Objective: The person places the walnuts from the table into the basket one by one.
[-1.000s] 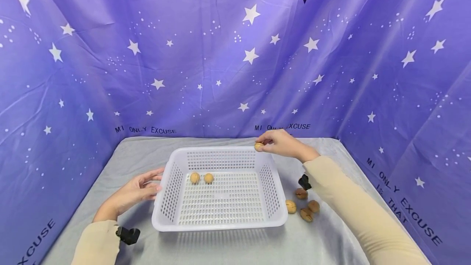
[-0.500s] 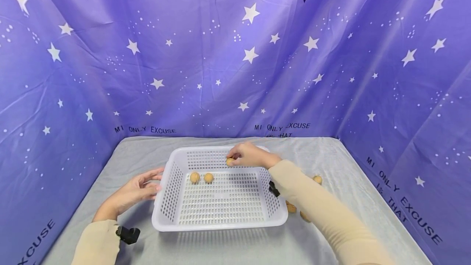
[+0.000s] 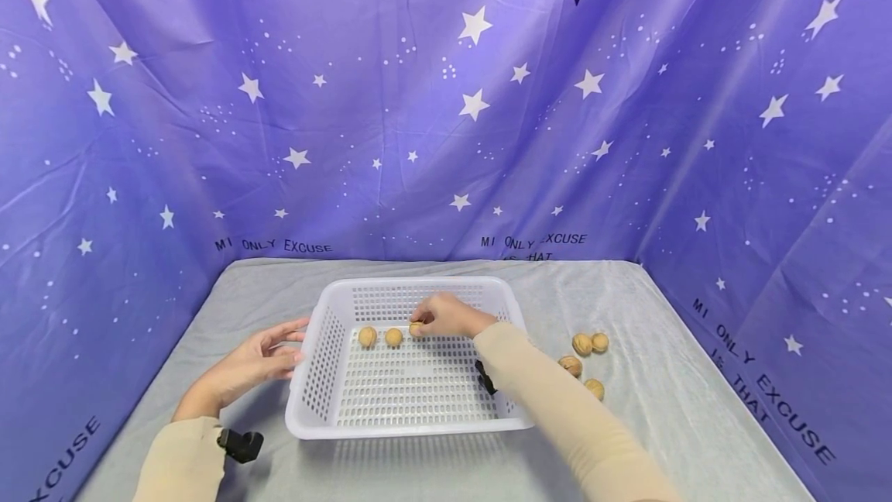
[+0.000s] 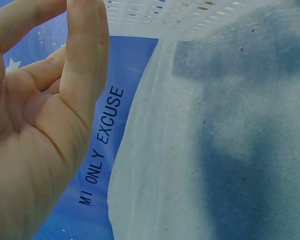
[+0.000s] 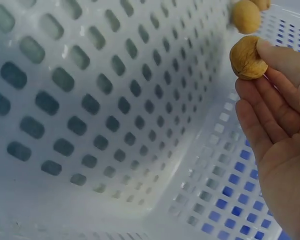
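A white plastic basket [image 3: 411, 434] with slotted walls stands on the grey cloth. Inside it, toward the back left, two walnuts [image 3: 393, 338] lie side by side. My right hand [image 3: 449, 314] reaches into the basket and pinches a third walnut [image 5: 247, 57] between thumb and fingertips, just right of those two. Whether that walnut touches the basket floor I cannot tell. At the basket's left wall my left hand [image 3: 254, 362] rests its fingertips against the outside, the fingers loosely bent. In the left wrist view the left palm [image 4: 45, 120] shows nothing held.
Several loose walnuts [image 3: 570, 366] lie on the grey cloth-covered table [image 3: 669, 409] right of the basket, partly behind the right sleeve [image 3: 557, 409]. A purple star-printed curtain [image 3: 390, 99] encloses the back and sides.
My right hand has carried its walnut from above the basket's back right corner leftward and down, beside the two walnuts inside. The left hand stays at the basket's left wall.
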Demonstrator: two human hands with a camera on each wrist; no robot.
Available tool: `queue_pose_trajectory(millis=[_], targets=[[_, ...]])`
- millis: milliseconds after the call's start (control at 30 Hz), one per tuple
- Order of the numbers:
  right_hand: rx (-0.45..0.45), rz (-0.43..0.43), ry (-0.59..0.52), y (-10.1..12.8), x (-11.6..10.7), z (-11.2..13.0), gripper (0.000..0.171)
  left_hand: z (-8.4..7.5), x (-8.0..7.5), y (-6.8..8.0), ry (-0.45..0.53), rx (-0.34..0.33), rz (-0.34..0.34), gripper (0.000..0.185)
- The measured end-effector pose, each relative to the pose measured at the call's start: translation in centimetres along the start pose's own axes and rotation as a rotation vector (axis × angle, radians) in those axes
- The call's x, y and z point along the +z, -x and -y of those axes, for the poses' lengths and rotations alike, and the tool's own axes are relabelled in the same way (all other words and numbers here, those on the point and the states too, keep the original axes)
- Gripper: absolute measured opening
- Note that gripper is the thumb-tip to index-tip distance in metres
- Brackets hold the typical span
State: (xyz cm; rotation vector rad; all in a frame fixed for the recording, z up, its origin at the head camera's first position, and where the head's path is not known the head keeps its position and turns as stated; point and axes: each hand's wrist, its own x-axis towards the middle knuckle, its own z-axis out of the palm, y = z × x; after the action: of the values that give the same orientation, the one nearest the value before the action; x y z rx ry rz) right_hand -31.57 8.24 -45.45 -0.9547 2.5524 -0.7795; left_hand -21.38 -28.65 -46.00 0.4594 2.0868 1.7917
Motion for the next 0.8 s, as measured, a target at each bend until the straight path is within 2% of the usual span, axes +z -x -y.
queue_pose_trajectory(millis=[233,467,800], targets=[[0.012,-0.011,0.022,-0.1,0.8,-0.1,0.029,-0.1,0.0,0.1,0.004,0.008,0.006,0.067],[0.017,-0.006,-0.012,0.0,0.7,-0.3,0.035,-0.2,0.0,0.1,0.01,0.019,0.011,0.066],[0.074,0.0,-0.057,0.5,-0.6,0.1,0.04,-0.1,0.0,0.2,0.021,0.022,0.017,0.067]])
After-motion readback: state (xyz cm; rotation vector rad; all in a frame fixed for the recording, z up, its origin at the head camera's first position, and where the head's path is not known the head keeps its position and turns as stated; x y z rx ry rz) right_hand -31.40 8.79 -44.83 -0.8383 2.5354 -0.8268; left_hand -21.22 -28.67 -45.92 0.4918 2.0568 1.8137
